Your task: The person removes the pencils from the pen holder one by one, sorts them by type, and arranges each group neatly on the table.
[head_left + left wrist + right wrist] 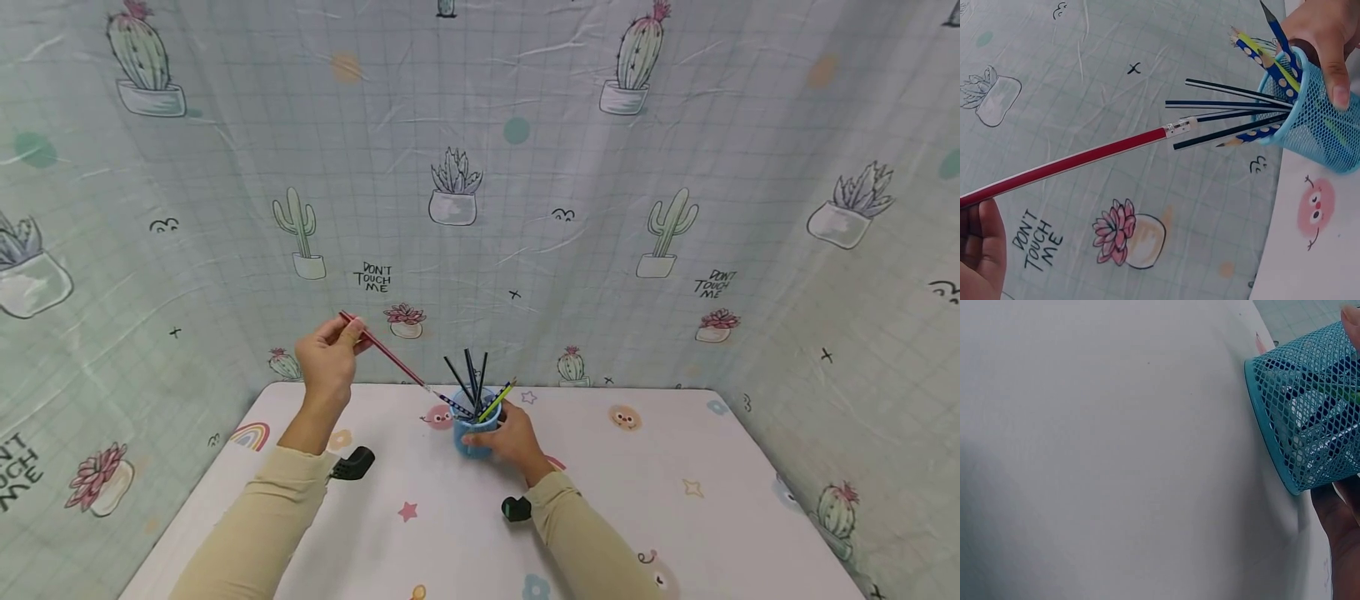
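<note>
My left hand (327, 357) pinches a red pencil (393, 358) near one end. The pencil slants down to the right, its white eraser end beside the dark pencils in the left wrist view. A light-blue mesh pencil cup (1329, 137) stands on the table, with the fingers and thumb of my right hand (519, 437) curled round its side. Several pencils stick out of the cup: dark striped ones (1229, 105), blue ones with pale dots (1285, 47) and a yellow-green one (497, 400). In the right wrist view the cup's base rim (1266, 428) is close over the tabletop.
The white table (600, 500) carries printed stars, flowers and faces. Behind it and at both sides hangs a grey-green cloth (510, 225) printed with potted cacti. Black camera mounts (354, 464) sit at both wrists.
</note>
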Motion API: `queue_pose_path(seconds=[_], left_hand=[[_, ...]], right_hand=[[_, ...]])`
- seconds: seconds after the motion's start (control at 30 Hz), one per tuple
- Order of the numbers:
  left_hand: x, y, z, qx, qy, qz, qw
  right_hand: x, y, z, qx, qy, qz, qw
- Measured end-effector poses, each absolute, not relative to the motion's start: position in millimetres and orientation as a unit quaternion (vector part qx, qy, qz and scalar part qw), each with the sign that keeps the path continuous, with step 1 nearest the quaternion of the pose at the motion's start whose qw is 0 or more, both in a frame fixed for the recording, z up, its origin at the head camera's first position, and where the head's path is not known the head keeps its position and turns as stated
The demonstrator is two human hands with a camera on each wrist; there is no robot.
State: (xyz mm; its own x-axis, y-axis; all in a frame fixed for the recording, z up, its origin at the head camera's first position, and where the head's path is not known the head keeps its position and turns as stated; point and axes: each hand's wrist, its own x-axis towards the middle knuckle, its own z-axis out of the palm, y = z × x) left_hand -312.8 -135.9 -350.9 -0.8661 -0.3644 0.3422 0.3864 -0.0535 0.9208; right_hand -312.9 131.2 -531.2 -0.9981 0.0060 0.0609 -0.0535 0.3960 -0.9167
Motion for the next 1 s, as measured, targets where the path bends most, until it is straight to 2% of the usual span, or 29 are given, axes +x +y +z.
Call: queue_pose_path(seconds=[1.0], left_hand=[[-322,-175,-356,0.082,-0.662,-0.721,0.188]], right_hand=[[-314,132,-530,0.012,-0.836,0.547,0.023]])
